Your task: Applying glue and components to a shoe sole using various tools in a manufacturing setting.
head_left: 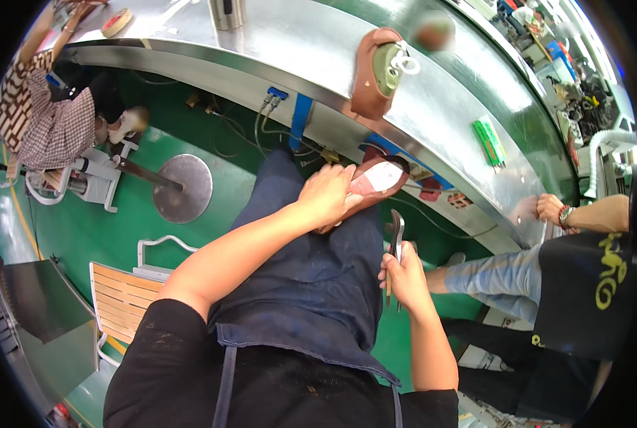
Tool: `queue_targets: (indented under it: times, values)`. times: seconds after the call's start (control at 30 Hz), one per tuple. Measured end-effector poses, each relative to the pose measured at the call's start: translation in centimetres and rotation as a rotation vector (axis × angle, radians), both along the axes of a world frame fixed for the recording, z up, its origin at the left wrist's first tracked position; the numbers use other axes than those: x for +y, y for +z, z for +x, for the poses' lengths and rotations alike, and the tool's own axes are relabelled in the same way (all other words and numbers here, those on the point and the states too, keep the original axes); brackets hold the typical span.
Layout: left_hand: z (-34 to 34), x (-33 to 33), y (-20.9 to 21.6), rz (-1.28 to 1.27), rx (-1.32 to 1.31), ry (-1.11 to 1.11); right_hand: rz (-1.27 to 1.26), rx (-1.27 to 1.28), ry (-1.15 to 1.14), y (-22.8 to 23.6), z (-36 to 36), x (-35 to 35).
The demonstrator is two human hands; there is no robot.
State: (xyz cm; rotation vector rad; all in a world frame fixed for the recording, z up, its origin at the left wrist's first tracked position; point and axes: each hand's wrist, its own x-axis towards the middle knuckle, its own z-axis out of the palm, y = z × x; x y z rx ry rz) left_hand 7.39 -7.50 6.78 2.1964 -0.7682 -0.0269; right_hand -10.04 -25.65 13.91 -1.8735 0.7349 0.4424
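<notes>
My left hand [327, 194] is closed on a reddish-brown shoe [397, 165] resting over my thighs, close to the bench edge. Its underside faces up and shows a pale, whitish insole [380, 177]. To the right of my lap, my right hand [405, 277] grips the handles of metal pincers [397, 230]. The pincers' head points up toward the bench, a little apart from the shoe. On the bench ahead stands another brown shoe upper [373, 85] around a green last [387, 68] with a white ring-like piece on it.
A metal bench [301, 46] curves across the front, holding a green packet [488, 143], a steel cup [227, 13] and a tape roll [116, 23]. Co-workers sit at left and stand at right, one hand [549, 208] at the bench edge. A slatted chair [124, 299] stands behind left.
</notes>
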Motion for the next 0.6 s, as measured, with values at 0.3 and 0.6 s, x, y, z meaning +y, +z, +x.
queue_targets:
  times: [0.3, 0.6]
  values:
    - [0.6, -1.7, -0.2, 0.222, 0.025, -0.151, 0.082, -0.027, 0.07, 1.2, 2.0, 1.4]
    - [2.4, -1.2, -0.2, 0.224, 0.161, -0.151, 0.431, -0.002, 0.011, 2.0, 4.7, 0.7]
